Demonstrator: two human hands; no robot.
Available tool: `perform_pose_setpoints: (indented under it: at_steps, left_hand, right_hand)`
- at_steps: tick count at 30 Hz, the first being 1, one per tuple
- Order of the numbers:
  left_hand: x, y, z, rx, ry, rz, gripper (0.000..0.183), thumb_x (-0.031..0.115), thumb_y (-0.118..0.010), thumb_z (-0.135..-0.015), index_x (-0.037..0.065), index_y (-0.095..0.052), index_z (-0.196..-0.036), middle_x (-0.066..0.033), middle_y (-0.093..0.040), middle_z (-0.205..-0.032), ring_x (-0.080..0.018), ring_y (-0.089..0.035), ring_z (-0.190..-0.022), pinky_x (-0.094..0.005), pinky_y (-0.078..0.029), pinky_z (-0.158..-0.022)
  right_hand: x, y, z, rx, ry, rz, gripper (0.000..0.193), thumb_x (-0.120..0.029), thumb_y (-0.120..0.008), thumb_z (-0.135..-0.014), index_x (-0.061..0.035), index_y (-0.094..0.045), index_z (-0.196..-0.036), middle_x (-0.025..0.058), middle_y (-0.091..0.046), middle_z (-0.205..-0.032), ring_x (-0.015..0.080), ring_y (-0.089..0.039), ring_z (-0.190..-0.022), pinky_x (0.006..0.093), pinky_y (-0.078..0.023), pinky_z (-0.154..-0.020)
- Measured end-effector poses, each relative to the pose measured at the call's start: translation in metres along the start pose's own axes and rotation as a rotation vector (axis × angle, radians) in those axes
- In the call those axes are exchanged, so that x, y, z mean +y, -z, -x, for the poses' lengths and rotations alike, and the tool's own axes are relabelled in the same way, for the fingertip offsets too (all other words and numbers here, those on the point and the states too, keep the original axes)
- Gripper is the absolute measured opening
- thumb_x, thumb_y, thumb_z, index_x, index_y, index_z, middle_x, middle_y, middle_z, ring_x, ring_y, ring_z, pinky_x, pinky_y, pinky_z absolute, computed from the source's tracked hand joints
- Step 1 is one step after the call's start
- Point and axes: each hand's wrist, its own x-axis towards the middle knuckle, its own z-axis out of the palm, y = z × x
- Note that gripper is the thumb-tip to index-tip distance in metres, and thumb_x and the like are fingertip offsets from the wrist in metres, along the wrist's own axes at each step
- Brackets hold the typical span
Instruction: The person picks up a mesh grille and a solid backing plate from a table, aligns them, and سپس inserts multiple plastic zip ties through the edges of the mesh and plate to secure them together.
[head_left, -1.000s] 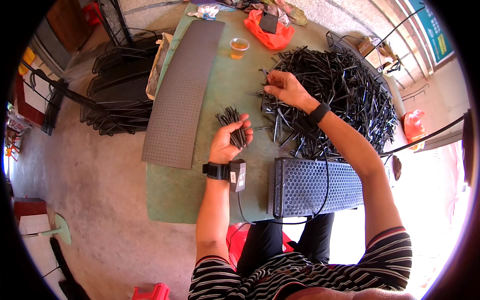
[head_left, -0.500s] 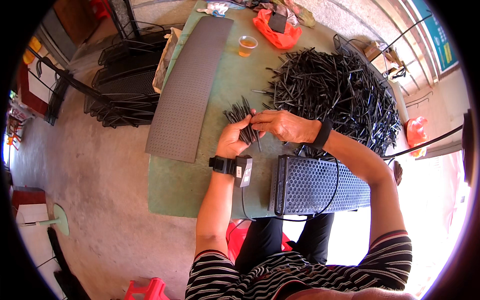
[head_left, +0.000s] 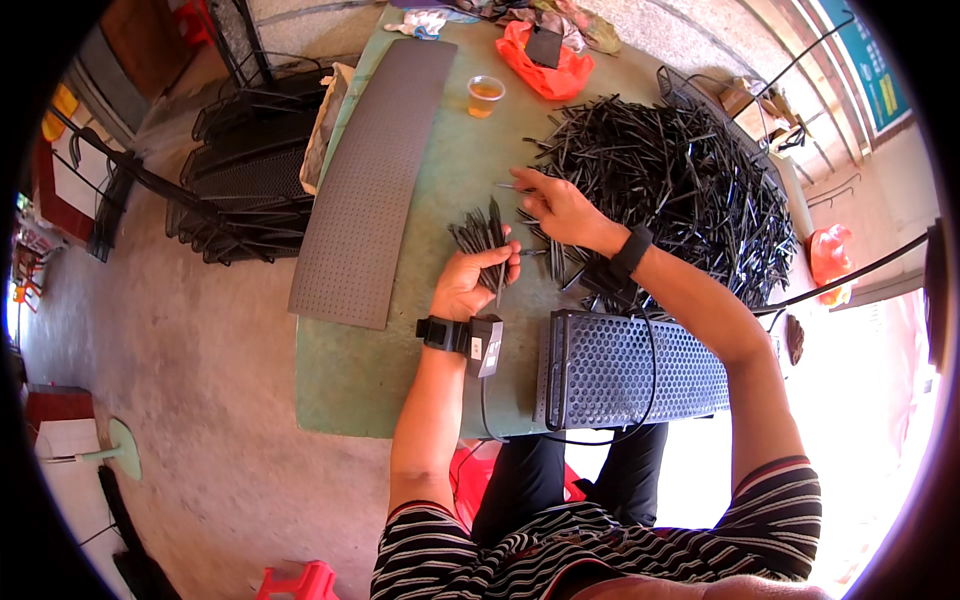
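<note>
My left hand point(head_left: 466, 285) is closed round a bundle of thin black strips point(head_left: 482, 236), which fan out above the fingers. To its upper right my right hand point(head_left: 566, 212) reaches over the left edge of a large heap of similar black strips point(head_left: 670, 190). Its forefinger is stretched out and the thumb stands a little apart. At the forefinger's tip lies a single pale-looking strip point(head_left: 505, 186); whether the finger touches it I cannot tell. More loose strips lie below the right hand.
A grey perforated sheet point(head_left: 375, 190) lies along the table's left side. Near me stands a black perforated metal piece point(head_left: 640, 370). A cup of amber drink point(head_left: 485, 96) and a red plastic bag point(head_left: 545, 70) sit farther back. Black mesh racks point(head_left: 245, 180) stand on the floor at left.
My right hand has moved away from the bundle, up and slightly right, to the edge of the heap. My left hand keeps hold of the bundle in nearly the same place.
</note>
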Motion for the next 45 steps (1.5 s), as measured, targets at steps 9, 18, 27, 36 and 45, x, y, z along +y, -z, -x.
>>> perform_pose_setpoints:
  at_steps: [9, 18, 27, 36, 45]
  left_hand:
    - [-0.002, -0.009, 0.004, -0.023, 0.031, 0.038, 0.029, 0.008, -0.061, -0.08, 0.003, -0.054, -0.107, -0.0098, -0.062, -0.089, -0.0194, -0.06, -0.075, -0.0354, -0.052, -0.069]
    - [-0.004, -0.01, 0.002, -0.021, 0.065, -0.013, 0.031, 0.004, -0.061, -0.079, 0.003, -0.054, -0.109, -0.0095, -0.062, -0.089, -0.0199, -0.06, -0.075, -0.0352, -0.052, -0.068]
    - [-0.007, 0.012, -0.01, 0.038, 0.007, 0.183, 0.028, 0.006, -0.058, -0.082, -0.001, -0.052, -0.108, -0.0116, -0.06, -0.096, -0.0244, -0.06, -0.085, -0.0399, -0.05, -0.08]
    - [-0.006, 0.007, -0.01, 0.094, -0.182, 0.286, 0.026, 0.004, -0.061, -0.08, 0.004, -0.052, -0.104, -0.0127, -0.059, -0.095, -0.0285, -0.059, -0.088, -0.0445, -0.049, -0.079]
    - [0.004, -0.011, 0.002, 0.25, -0.416, -0.048, 0.033, -0.005, -0.058, -0.078, 0.003, -0.052, -0.109, -0.0098, -0.061, -0.087, -0.0222, -0.061, -0.075, -0.0376, -0.052, -0.069]
  right_hand:
    - [0.006, -0.007, -0.018, -0.34, -0.198, -0.254, 0.022, -0.007, -0.053, -0.083, 0.0041, -0.06, -0.1, 0.0028, -0.06, -0.072, 0.0087, -0.053, -0.065, 0.0227, -0.046, -0.06]
    - [0.01, -0.001, -0.02, -0.077, -0.3, -0.265, 0.016, -0.011, -0.061, -0.08, 0.0041, -0.063, -0.08, 0.0033, -0.058, -0.064, 0.0063, -0.05, -0.052, 0.0222, -0.042, -0.046]
    - [-0.029, 0.019, -0.008, -0.004, 0.13, -0.211, 0.011, 0.003, -0.045, -0.085, 0.0038, -0.054, -0.091, 0.0082, -0.059, -0.092, 0.0143, -0.058, -0.089, 0.0289, -0.048, -0.078]
    - [-0.026, 0.018, 0.014, -0.333, 0.346, -0.014, 0.033, 0.005, -0.054, -0.064, 0.0006, -0.06, -0.096, 0.0157, -0.061, -0.083, 0.0278, -0.06, -0.071, 0.0341, -0.048, -0.073]
    - [0.011, 0.036, 0.033, -0.506, 0.161, 0.485, 0.029, 0.006, -0.052, -0.065, 0.0005, -0.054, -0.094, 0.0164, -0.053, -0.088, 0.0338, -0.057, -0.076, 0.039, -0.047, -0.066]
